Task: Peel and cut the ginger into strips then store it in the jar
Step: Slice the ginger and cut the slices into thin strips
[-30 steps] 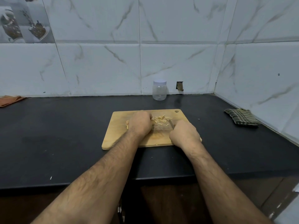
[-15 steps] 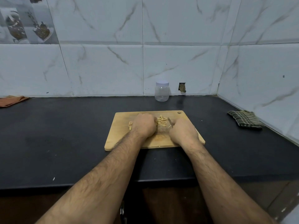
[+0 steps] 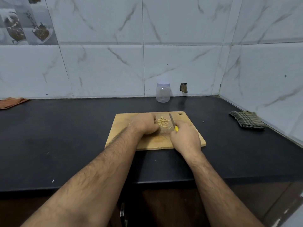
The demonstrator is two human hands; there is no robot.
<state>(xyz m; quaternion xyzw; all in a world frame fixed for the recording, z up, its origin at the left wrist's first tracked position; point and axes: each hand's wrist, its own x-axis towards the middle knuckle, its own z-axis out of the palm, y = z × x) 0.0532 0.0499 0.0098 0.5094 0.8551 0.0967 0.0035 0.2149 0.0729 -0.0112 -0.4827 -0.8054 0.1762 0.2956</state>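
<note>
On the far half of the cutting board [image 3: 124,128], a small heap of ginger strips [image 3: 162,122] lies between the two hands. The left hand [image 3: 144,123] is curled just at nine o'clock of the heap; whether it pins an uncut piece underneath I cannot tell. The right hand [image 3: 186,138] grips the yellow handle of a knife [image 3: 172,121], whose blade points toward twelve o'clock just beside the strips at their three o'clock side. To my eye the cutting is nearly done and storing has not begun. The risk now is the blade passing close to the curled left fingers, or a careless sweep scattering thin strips off the board onto the dark worktop [image 3: 65,136]. The jar [image 3: 163,92] stands at twelve o'clock against the tiled wall, well apart from the board, with its lid on, so it must be opened first. A checked cloth [image 3: 246,120] lies at three o'clock, an orange cloth [image 3: 11,102] far off at nine o'clock; neither blocks the way.
</note>
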